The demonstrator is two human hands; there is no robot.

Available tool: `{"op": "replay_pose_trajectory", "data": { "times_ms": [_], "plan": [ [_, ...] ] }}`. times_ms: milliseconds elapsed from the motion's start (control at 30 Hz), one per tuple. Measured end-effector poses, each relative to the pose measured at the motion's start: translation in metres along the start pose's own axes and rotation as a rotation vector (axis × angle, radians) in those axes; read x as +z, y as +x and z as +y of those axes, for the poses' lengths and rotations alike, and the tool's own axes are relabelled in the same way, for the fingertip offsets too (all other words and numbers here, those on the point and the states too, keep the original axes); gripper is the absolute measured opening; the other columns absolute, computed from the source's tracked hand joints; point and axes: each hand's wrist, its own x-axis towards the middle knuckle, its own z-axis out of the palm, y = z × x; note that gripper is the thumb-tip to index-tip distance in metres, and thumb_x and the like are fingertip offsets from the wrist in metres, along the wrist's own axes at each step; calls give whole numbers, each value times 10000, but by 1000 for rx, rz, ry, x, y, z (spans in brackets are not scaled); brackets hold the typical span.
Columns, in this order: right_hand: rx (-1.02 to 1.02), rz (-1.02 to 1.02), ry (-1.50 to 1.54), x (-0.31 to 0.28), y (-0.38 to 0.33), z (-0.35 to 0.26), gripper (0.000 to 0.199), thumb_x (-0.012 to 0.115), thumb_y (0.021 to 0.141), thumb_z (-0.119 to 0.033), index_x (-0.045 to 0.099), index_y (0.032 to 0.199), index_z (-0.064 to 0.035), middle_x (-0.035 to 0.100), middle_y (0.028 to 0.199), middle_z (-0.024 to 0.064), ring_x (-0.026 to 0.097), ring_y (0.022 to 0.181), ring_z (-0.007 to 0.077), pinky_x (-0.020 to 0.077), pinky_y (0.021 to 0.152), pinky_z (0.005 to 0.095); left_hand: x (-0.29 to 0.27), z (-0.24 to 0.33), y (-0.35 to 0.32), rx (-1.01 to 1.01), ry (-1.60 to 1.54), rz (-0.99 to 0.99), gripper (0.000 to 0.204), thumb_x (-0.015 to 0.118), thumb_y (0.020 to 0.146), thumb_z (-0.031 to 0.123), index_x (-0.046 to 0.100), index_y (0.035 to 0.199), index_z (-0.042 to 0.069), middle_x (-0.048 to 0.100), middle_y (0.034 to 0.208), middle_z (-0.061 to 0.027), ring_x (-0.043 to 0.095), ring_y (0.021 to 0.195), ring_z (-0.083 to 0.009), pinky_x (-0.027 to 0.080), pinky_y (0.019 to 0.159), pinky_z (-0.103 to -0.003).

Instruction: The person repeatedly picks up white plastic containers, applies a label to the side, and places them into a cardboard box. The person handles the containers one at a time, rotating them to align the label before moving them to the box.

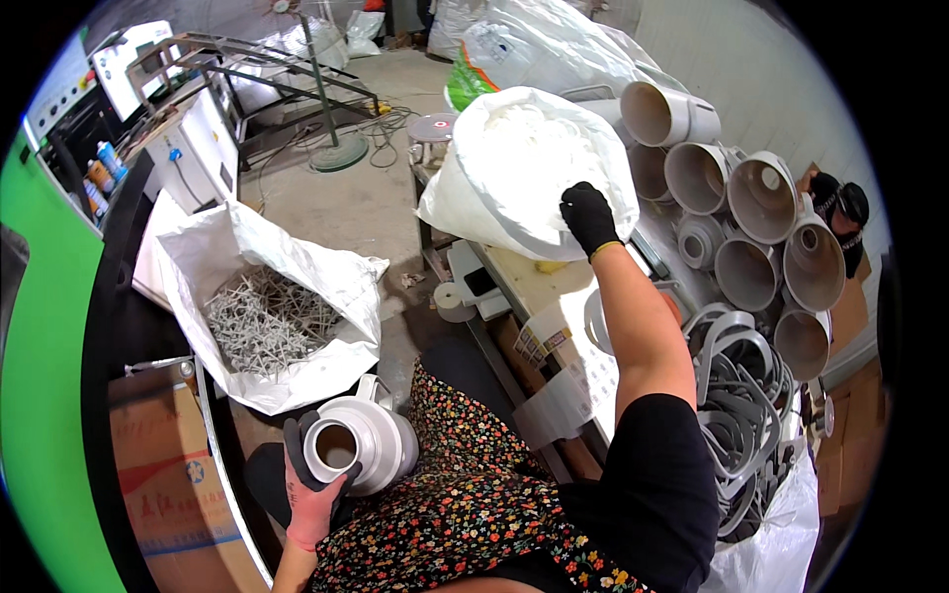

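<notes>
My left hand, in a pink and dark glove, is closed around the narrow end of a grey plastic jug-like piece. That piece lies tilted beside my lap, its round opening facing me and a loop handle on its far side. My right arm stretches forward to a large open white sack filled with white pieces. Over the sack's near right side is my right hand in a black glove, its fingers curled at the white pieces; what they hold, if anything, is hidden.
On the left, another white sack holds thin grey scraps. Grey plastic vessels are stacked on the right, above grey loop handles. A cardboard box stands at lower left. At far right is another person.
</notes>
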Motion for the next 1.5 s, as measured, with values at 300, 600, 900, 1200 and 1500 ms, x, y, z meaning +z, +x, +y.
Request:
{"op": "replay_pose_trajectory", "data": {
  "times_ms": [300, 600, 900, 1200, 1500],
  "plan": [
    [-49, -30, 317, 15, -3, -16, 229, 599, 831, -136, 633, 1053, -91, 660, 899, 181, 639, 870, 356, 505, 758, 442, -9, 14, 4, -2, 186, -36, 984, 830, 632, 44, 284, 1449, -19, 504, 1369, -155, 520, 1239, -256, 402, 1061, -354],
    [-184, 247, 0, -25, 11, -54, 53, 644, 787, -113, 640, 805, -64, 651, 950, 130, 604, 933, 343, 503, 795, 442, -16, 8, -9, 30, 44, -19, 923, 788, 672, 36, 296, 1451, -23, 481, 1388, -155, 482, 1280, -259, 359, 1098, -366],
    [-557, -242, 974, -113, -146, -280, 310, 699, 806, -43, 623, 1104, -11, 652, 1018, 163, 647, 882, 312, 522, 806, 358, -12, 16, 21, 373, 427, -151, 996, 849, 656, 261, 304, 1427, -55, 498, 1334, -211, 484, 1221, -405, 384, 1049, -459],
    [-849, -775, 905, -136, -207, -302, 286, 657, 722, -38, 619, 1005, -23, 606, 927, 157, 618, 863, 336, 517, 763, 404, 20, 15, 12, 353, 356, -424, 965, 835, 667, 339, 342, 1443, 47, 436, 1385, -133, 396, 1298, -332, 343, 1082, -439],
    [-1102, -694, 627, -144, -224, -285, 160, 623, 753, -123, 627, 884, -31, 585, 919, 131, 603, 895, 309, 529, 721, 397, 25, 32, 27, 530, 315, -567, 931, 863, 607, 340, 429, 1351, -15, 487, 1315, -225, 489, 1205, -413, 389, 1034, -488]
  ]
}}
